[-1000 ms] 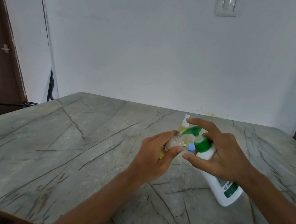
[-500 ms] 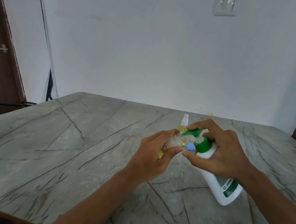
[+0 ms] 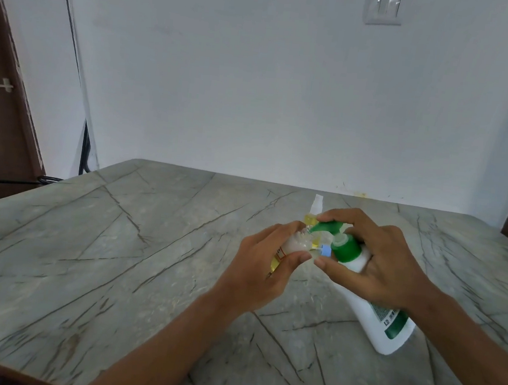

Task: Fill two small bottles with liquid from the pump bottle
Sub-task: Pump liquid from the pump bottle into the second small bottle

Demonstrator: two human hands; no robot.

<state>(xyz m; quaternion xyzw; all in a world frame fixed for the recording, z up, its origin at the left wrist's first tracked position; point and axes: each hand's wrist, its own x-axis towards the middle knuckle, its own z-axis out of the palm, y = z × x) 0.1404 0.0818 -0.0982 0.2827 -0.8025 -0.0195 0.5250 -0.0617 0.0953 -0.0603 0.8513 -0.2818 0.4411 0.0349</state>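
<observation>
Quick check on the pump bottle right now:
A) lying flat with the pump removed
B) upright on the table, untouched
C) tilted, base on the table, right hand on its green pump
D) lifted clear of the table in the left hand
C: the pump bottle leans with its base on the table, the right hand gripping its neck with a finger over the green pump head, while the left hand holds a small bottle at the nozzle.

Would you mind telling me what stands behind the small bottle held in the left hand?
A yellow spray bottle with a white nozzle stands behind it on the table. Its lower part is hidden by the small bottle and pump bottle.
</observation>
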